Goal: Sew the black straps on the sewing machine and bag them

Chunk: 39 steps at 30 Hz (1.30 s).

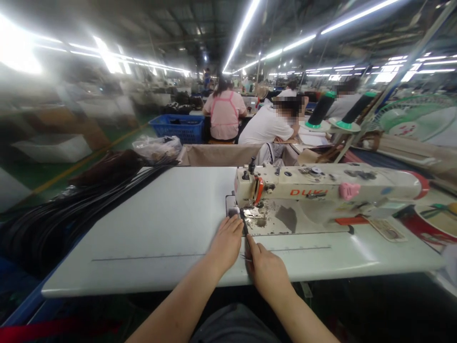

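A narrow black strip (244, 227) runs from the needle area of the sewing machine (285, 183) toward me. My left hand (228, 238) lies flat just left of the strip, its fingers stretched forward and close to the presser foot, with the fingertips at the strip's edge. Nearer to me, my right hand (267, 267) is closed on the strip, its index finger extended along it and the other fingers curled under. A thin, pale pointed thing shows beside those curled fingers, too small to name. What lies under the right palm is hidden.
The white table (150, 224) carries a printed ruler line. Many long black strips (46, 228) hang over its left edge. Two black thread cones (321, 109) stand behind the machine, with a green fan (407, 121) at right. Co-workers sit ahead, near a blue basket (176, 127).
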Each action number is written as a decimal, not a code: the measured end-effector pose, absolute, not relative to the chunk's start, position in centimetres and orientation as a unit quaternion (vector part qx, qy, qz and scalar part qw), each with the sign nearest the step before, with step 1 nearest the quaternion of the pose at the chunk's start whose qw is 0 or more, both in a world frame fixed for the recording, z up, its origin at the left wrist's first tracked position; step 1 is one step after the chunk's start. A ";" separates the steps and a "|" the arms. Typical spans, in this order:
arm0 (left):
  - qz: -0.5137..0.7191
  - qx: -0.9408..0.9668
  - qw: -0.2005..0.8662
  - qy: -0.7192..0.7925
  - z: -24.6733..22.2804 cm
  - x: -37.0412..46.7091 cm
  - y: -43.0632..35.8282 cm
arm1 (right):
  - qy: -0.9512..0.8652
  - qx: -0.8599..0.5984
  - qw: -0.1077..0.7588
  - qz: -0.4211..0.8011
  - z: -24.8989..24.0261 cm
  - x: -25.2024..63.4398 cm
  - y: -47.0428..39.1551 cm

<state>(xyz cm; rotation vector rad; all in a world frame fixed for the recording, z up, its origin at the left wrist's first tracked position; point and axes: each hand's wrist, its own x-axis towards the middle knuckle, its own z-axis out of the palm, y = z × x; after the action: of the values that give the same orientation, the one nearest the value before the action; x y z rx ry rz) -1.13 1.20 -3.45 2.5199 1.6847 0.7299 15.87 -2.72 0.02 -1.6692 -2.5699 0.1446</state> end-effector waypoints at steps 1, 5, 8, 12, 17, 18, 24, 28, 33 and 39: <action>0.235 0.809 0.007 0.540 -3.6 -1.1 1.2 | -0.839 -0.539 0.053 0.052 -0.1 16.1 -2.7; 0.228 0.817 -0.017 0.529 -3.8 -1.3 0.7 | -0.848 -0.508 0.119 0.096 -0.1 17.3 -2.1; 0.227 0.812 -0.041 0.536 -3.6 -1.0 0.6 | -0.853 -0.488 0.155 0.100 0.1 18.4 -1.0; 0.224 0.808 -0.060 0.541 -3.5 -0.7 0.7 | -0.843 -0.506 0.182 0.020 -0.2 19.7 0.2; 0.206 0.810 -0.046 0.546 -3.4 -0.9 0.7 | -0.829 -0.521 0.198 -0.034 -1.3 20.2 0.5; 0.204 0.812 -0.040 0.545 -3.4 -0.9 0.6 | -0.829 -0.521 0.200 -0.037 -1.5 20.2 0.5; 0.209 0.816 -0.006 0.539 -3.3 -1.2 0.5 | -0.830 -0.514 0.211 -0.042 -1.5 20.1 0.3; 0.206 0.818 0.000 0.537 -3.2 -1.2 0.4 | -0.829 -0.513 0.218 -0.035 -1.4 20.1 0.2; 0.199 0.819 -0.009 0.538 -3.1 -1.2 0.3 | -0.829 -0.512 0.225 -0.022 -1.5 20.2 0.0; 0.201 0.820 -0.020 0.536 -3.4 -1.3 0.4 | -0.828 -0.515 0.221 -0.012 -1.5 20.2 -0.1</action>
<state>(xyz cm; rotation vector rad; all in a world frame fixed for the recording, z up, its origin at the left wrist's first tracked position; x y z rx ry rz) -1.28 0.41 -3.41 2.6093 1.7061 0.6397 20.21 -0.09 -1.47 -1.4244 -2.2888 -0.0342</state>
